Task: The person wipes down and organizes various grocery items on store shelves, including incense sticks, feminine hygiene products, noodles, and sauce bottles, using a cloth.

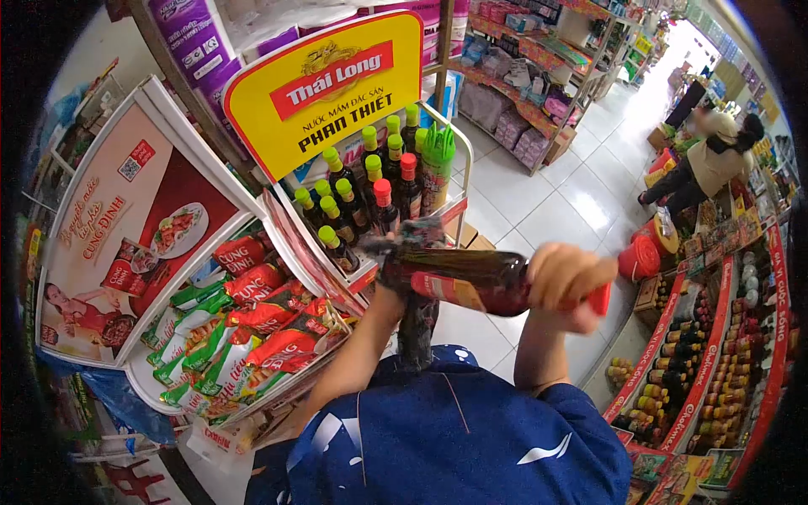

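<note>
Dark bottle [492, 282] near "Thái Long" sign [337, 126]

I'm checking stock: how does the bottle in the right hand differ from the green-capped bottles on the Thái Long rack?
The held bottle has a red cap; the green-capped bottles have yellow-green ones. The held bottle lies nearly level in the right hand; the green-capped bottles stand upright. Both have dark bodies.

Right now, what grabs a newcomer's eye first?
The yellow Thái Long sign, top left of centre, behind green- and red-capped bottles. Next, the big dark bottle held sideways in front, right hand at its red cap. Then red and green packets, left.
</note>
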`<act>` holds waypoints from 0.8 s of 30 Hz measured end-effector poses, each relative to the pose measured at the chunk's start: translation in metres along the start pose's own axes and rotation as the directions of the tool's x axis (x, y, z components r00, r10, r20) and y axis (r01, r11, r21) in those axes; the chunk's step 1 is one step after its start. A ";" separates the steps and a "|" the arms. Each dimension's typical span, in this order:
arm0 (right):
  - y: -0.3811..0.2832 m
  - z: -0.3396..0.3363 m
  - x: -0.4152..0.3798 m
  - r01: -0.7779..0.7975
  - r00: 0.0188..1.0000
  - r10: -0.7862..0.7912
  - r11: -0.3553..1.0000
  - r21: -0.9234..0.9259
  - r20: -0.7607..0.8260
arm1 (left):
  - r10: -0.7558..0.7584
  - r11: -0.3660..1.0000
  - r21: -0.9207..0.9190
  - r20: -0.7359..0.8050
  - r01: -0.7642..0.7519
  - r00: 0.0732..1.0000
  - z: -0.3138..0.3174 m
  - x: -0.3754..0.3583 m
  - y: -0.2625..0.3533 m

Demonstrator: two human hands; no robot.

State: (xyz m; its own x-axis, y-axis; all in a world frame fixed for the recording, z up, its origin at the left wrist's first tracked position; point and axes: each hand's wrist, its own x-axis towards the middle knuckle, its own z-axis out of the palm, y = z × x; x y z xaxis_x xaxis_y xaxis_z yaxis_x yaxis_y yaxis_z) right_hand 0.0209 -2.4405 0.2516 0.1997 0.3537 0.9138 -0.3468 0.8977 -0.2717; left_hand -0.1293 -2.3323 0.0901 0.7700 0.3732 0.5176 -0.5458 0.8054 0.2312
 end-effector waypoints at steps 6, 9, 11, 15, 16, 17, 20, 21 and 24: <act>0.001 -0.017 -0.006 -0.211 0.633 0.312 0.950 0.230 -0.708 | 0.344 0.798 0.599 -0.360 -0.068 0.867 0.059 -0.022 0.022; 0.001 -0.008 -0.005 -0.264 0.723 0.336 0.942 0.209 -0.603 | 0.180 0.307 0.868 -0.455 0.390 0.872 0.089 -0.017 0.029; 0.006 0.008 -0.006 -0.335 0.818 0.331 0.939 0.078 -0.471 | 0.161 -0.002 0.871 -0.485 0.492 0.859 0.098 -0.001 0.015; 0.024 0.028 -0.035 -0.486 0.790 0.366 0.862 -0.140 -0.491 | 0.353 -0.410 0.891 -0.044 0.196 0.935 0.123 0.025 -0.013; 0.028 0.024 -0.046 -0.522 0.798 0.342 0.803 -0.287 -0.496 | 0.319 -0.587 0.795 0.053 0.153 0.946 0.127 0.026 -0.016; 0.032 0.024 -0.047 -0.476 0.831 0.281 0.805 -0.354 -0.479 | 0.311 -0.600 0.784 0.050 0.156 0.949 0.131 0.026 -0.017; 0.027 0.031 -0.043 -0.563 0.786 0.413 0.785 -0.259 -0.459 | 0.356 -0.566 0.809 0.068 0.157 0.932 0.099 0.016 -0.018; 0.029 0.021 -0.050 -0.550 0.822 0.412 0.755 -0.358 -0.394 | 0.360 -0.514 0.844 0.050 0.153 0.931 0.095 0.012 -0.019; 0.024 0.019 -0.047 -0.500 0.844 0.422 0.842 -0.202 -0.330 | 0.331 -0.387 0.911 -0.011 0.147 0.943 0.089 0.007 -0.020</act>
State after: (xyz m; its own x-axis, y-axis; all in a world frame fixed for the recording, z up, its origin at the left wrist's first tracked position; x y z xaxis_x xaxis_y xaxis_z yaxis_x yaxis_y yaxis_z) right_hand -0.0143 -2.4408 0.2085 0.3249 0.7642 0.5571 -0.2068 0.6322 -0.7467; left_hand -0.1426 -2.3868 0.1622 0.5494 0.6241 0.5556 0.0228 -0.6759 0.7366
